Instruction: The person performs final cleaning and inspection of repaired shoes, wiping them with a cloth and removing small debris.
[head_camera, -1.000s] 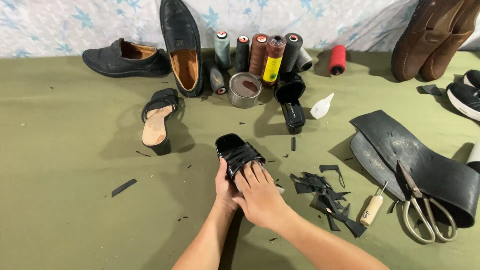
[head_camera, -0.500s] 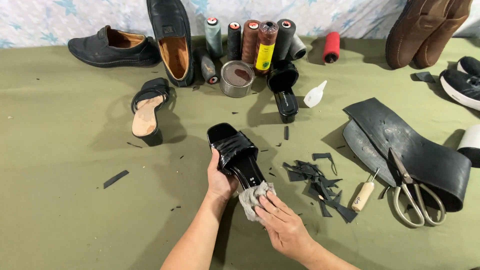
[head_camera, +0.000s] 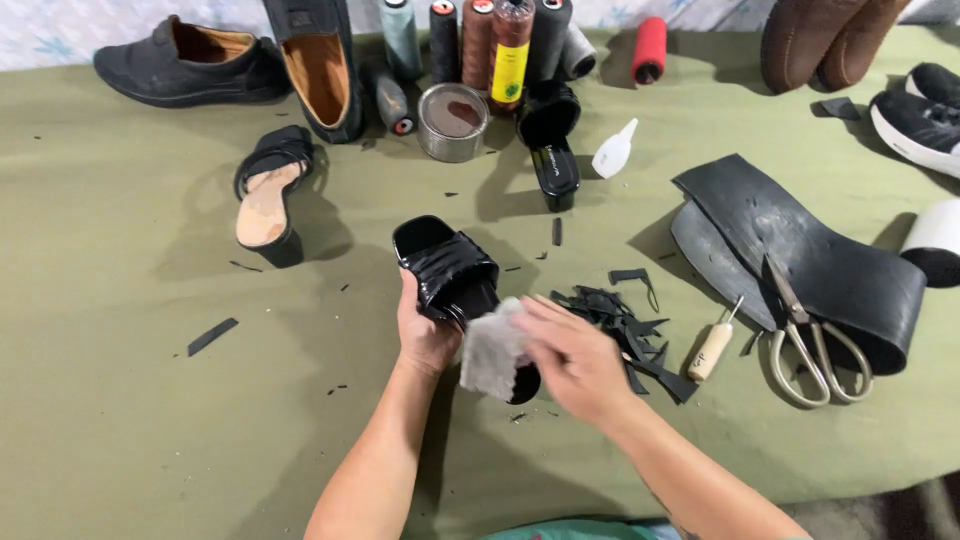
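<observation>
— What is in the person's hands at the cobbler's counter?

— The left hand (head_camera: 425, 335) grips a glossy black heeled sandal (head_camera: 452, 278) by its side, toe pointing away. The right hand (head_camera: 570, 358) pinches a small grey abrasive sheet (head_camera: 492, 352) against the sandal's heel end.

— How does the sandal look to handle?

— Light and stiff in the sole, I judge, with a slick patent strap that could slide; the waist, beside the strap, seems the surest hold.

— And around the sandal?

— It sits on an olive-green cloth-covered counter (head_camera: 120, 400). Black rubber offcuts (head_camera: 625, 320) lie just right of it, an awl (head_camera: 713, 345) and scissors (head_camera: 812, 335) farther right on a rubber sheet (head_camera: 800, 250). Beyond it stand thread spools (head_camera: 490, 40) and a glue tin (head_camera: 452, 122); a second sandal (head_camera: 268, 195) lies to its left.
</observation>
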